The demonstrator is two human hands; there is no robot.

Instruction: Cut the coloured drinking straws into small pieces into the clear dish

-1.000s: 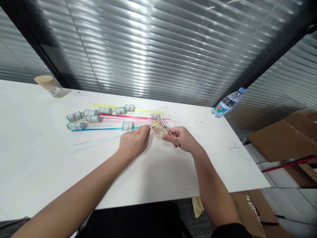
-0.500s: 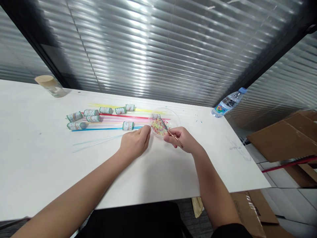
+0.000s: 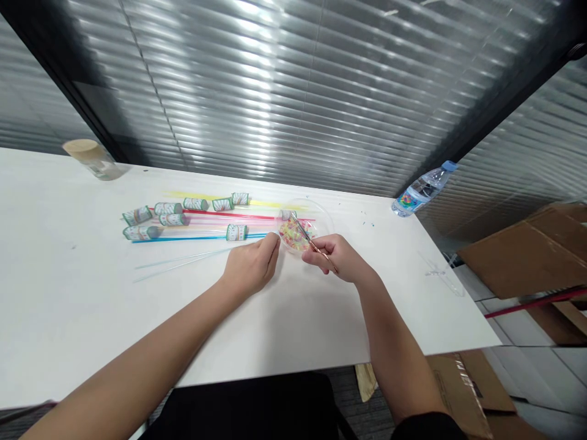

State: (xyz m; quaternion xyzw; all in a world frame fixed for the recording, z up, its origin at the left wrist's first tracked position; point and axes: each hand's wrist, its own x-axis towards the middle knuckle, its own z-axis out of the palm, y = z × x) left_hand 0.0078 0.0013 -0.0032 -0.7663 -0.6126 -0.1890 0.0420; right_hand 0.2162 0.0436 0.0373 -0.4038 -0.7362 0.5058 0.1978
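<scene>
My right hand is closed around scissors with copper-coloured handles. Their blades point up and left over a clear plastic bowl, which holds many tiny colourful bits. At the bowl's left edge my left hand is curled shut; whatever its fingers grip is hidden from me. Just behind that hand lies a patterned white and green roll. Thin blue sticks or straws run under the roll toward my left hand.
Several similar rolls lie left, among red, yellow and pale blue straws. A lidded jar stands far left, a water bottle at the right back. Clear plastic strips lie near the right edge; cardboard boxes are beyond.
Both hands stay almost in place. The scissors have shifted very slightly left over the bowl.
</scene>
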